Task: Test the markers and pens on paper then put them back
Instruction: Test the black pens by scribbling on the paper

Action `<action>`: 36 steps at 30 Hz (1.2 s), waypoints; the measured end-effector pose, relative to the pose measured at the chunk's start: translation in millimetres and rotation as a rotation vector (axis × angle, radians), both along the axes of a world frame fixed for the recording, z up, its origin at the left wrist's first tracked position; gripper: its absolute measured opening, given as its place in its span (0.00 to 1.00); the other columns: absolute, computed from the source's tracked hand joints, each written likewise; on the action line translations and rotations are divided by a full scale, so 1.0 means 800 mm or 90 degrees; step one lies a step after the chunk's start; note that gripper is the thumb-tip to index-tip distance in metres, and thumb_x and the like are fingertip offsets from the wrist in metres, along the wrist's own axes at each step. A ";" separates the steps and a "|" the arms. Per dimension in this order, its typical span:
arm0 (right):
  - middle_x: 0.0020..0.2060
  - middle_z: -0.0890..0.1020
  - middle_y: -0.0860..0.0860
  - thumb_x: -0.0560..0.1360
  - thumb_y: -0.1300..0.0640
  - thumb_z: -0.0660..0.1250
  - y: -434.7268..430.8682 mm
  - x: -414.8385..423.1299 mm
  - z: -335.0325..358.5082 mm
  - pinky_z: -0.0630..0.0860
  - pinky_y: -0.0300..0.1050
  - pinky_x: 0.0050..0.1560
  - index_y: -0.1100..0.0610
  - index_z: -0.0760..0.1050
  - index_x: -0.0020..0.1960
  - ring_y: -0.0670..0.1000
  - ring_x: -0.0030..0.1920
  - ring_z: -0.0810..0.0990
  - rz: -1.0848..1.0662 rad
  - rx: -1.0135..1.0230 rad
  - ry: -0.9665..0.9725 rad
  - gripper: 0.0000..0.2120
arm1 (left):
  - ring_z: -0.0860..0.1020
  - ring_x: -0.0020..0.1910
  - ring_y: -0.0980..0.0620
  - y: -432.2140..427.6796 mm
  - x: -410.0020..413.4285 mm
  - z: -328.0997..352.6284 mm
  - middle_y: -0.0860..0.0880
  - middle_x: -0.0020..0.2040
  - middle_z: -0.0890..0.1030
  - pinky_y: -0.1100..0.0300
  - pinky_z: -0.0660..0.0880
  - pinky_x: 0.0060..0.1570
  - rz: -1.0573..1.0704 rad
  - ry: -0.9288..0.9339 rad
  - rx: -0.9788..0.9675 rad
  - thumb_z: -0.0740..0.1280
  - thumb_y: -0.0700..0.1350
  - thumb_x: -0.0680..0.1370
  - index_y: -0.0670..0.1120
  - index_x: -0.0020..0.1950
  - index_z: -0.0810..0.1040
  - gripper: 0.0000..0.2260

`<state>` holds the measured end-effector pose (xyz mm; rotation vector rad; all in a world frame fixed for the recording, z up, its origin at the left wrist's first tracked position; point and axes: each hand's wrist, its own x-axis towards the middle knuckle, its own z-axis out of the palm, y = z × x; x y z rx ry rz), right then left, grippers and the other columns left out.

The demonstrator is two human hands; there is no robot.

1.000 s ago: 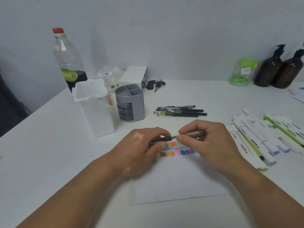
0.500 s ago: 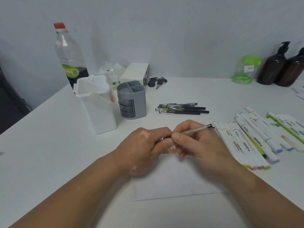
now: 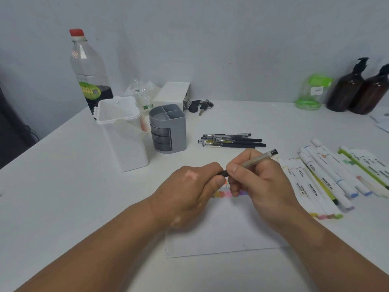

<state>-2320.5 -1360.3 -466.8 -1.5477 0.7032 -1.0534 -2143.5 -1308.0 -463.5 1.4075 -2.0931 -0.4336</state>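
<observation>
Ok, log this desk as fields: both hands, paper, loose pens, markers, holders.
left hand: pinches black end of clear-barrelled pen
right hand: grips that pen's barrel
paper: white sheet, coloured swatches, under the hands
loose pens: black bundle lying behind the hands
markers: white-bodied, in rows at right
holders: grey compartmented organiser beside tall white plastic box, back left

We read one word only: "MARKER", in dark capitals along the barrels of several white markers [image 3: 325,182] lying at the right of the bench [image 3: 63,186]. The smaller print beside it is too fine to read. The green label [image 3: 90,92] on the clear bottle [image 3: 87,60] carries a square scan code (its lettering is blurred). We cannot make out the white tag [image 3: 316,90] on the green packet [image 3: 309,100].
</observation>
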 end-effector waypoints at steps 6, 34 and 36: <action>0.30 0.79 0.55 0.74 0.57 0.67 0.002 0.002 -0.001 0.76 0.42 0.33 0.52 0.79 0.38 0.52 0.29 0.76 0.064 0.045 -0.035 0.07 | 0.74 0.33 0.68 0.003 -0.001 0.001 0.70 0.33 0.75 0.74 0.65 0.36 -0.003 0.044 -0.030 0.57 0.52 0.84 0.49 0.54 0.79 0.13; 0.24 0.79 0.51 0.64 0.55 0.67 0.017 0.016 -0.023 0.73 0.40 0.25 0.52 0.80 0.36 0.48 0.22 0.76 -0.045 -0.003 0.302 0.04 | 0.72 0.44 0.62 -0.006 0.049 -0.009 0.58 0.44 0.74 0.71 0.64 0.38 0.040 -0.150 0.143 0.76 0.67 0.65 0.63 0.62 0.78 0.27; 0.25 0.80 0.52 0.66 0.56 0.68 0.016 0.015 -0.023 0.75 0.40 0.25 0.52 0.80 0.37 0.49 0.23 0.77 -0.041 -0.001 0.306 0.03 | 0.72 0.44 0.62 -0.006 0.048 -0.008 0.58 0.44 0.74 0.71 0.64 0.38 0.041 -0.150 0.153 0.76 0.67 0.65 0.63 0.62 0.78 0.27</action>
